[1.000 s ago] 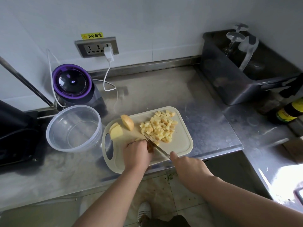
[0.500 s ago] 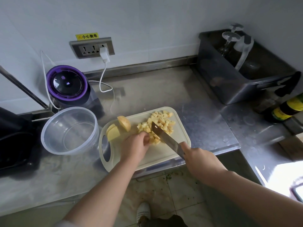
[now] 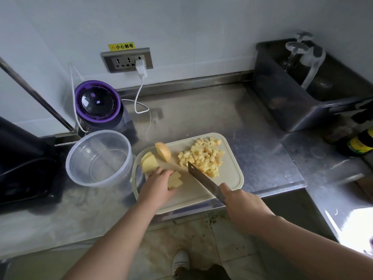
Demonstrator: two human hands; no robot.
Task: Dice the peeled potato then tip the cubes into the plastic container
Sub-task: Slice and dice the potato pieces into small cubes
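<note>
A pale cutting board [image 3: 230,178] lies on the steel counter. A heap of potato cubes [image 3: 203,155] covers its far right part. Two larger potato chunks [image 3: 163,151] rest at its far left corner. My left hand [image 3: 158,184] holds a sliced potato piece [image 3: 175,180] near the board's left side. My right hand [image 3: 242,205] grips a cleaver [image 3: 201,179] by the handle, its blade slanting over the board between the piece and the cubes. The clear plastic container [image 3: 99,158] stands to the left of the board with nothing in it.
A purple-topped appliance [image 3: 99,106] sits behind the container, a white cable running to the wall socket [image 3: 127,60]. A dark bin [image 3: 302,87] holding glassware stands at the back right. A dark bottle [image 3: 361,141] is at the right edge. A black object [image 3: 18,158] fills the left.
My left hand moved from the cube heap to the board's left side and took hold of a sliced potato piece. The cleaver lifted off the cubes and drew back a little.
</note>
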